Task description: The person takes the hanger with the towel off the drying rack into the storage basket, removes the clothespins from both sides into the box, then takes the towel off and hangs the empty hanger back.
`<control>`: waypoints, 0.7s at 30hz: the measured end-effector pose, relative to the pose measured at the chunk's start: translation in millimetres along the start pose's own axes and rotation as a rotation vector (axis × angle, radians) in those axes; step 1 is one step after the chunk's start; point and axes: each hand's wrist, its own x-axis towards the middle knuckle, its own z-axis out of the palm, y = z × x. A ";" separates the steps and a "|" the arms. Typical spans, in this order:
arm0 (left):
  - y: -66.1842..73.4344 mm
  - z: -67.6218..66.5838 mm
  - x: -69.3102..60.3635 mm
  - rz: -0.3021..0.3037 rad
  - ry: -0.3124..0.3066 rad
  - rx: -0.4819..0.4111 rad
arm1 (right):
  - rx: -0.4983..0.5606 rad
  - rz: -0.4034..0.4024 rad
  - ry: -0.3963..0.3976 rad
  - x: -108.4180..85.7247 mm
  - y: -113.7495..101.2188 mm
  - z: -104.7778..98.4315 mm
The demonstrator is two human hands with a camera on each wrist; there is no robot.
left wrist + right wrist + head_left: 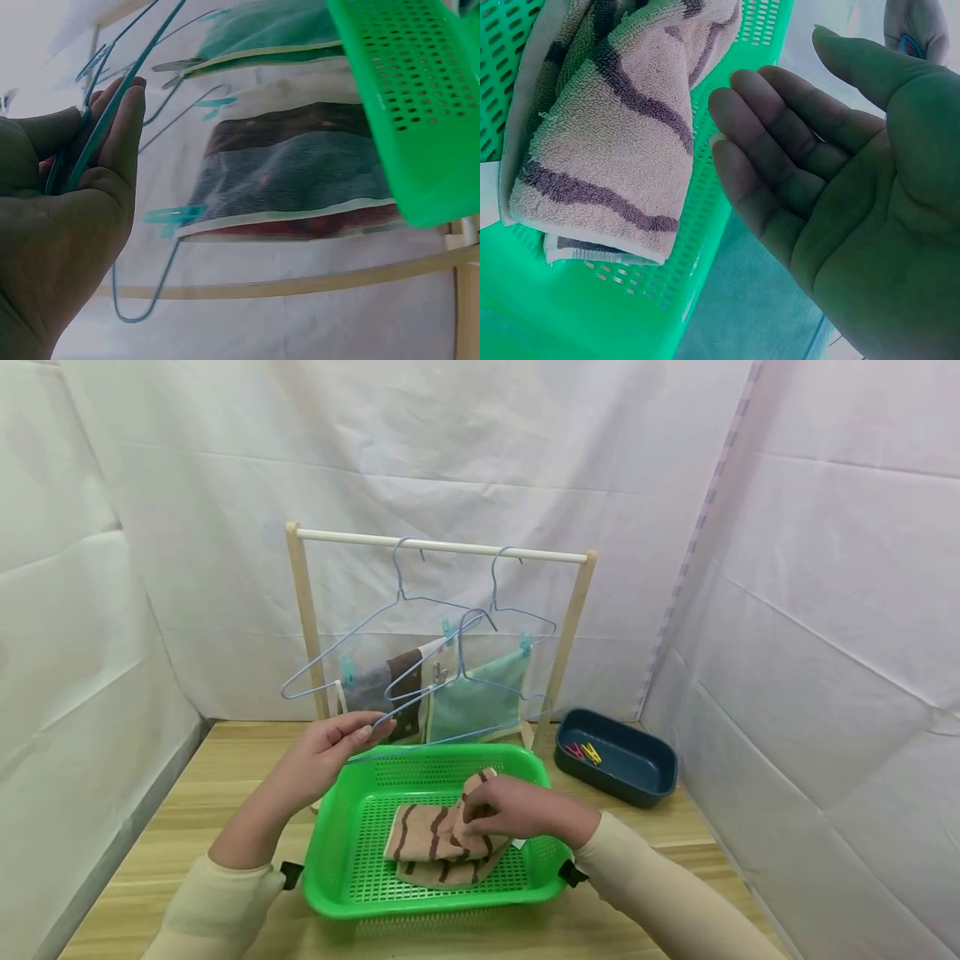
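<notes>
My left hand (322,760) grips one corner of a blue wire hanger (461,652) above the back left of the green basket (420,910). In the left wrist view, the hanger wire runs between thumb and fingers. A tan towel with dark brown wavy stripes (427,831) lies folded and rumpled in the basket. Over its right part is my right hand (517,810). The right wrist view shows this hand's palm and loosely bent fingers (772,150) with nothing in them, beside the towel (607,150) and apart from it.
Behind stands a wooden rack with a white rod (360,537). Two blue hangers (401,581) hang there, carrying a grey, brown and white cloth (367,689) and a green cloth (480,697) on clips. At right, a dark blue bin (630,760) holds pink and yellow clothespins (592,753).
</notes>
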 end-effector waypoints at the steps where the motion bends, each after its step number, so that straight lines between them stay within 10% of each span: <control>1: 3.8 -0.5 1.0 -0.005 0.002 0.002 | 0.011 -0.001 0.004 -1.1 0.1 -0.1; 21: 42.8 -10.9 27.1 0.056 0.038 0.063 | 0.128 0.090 0.367 -61.2 7.0 -26.0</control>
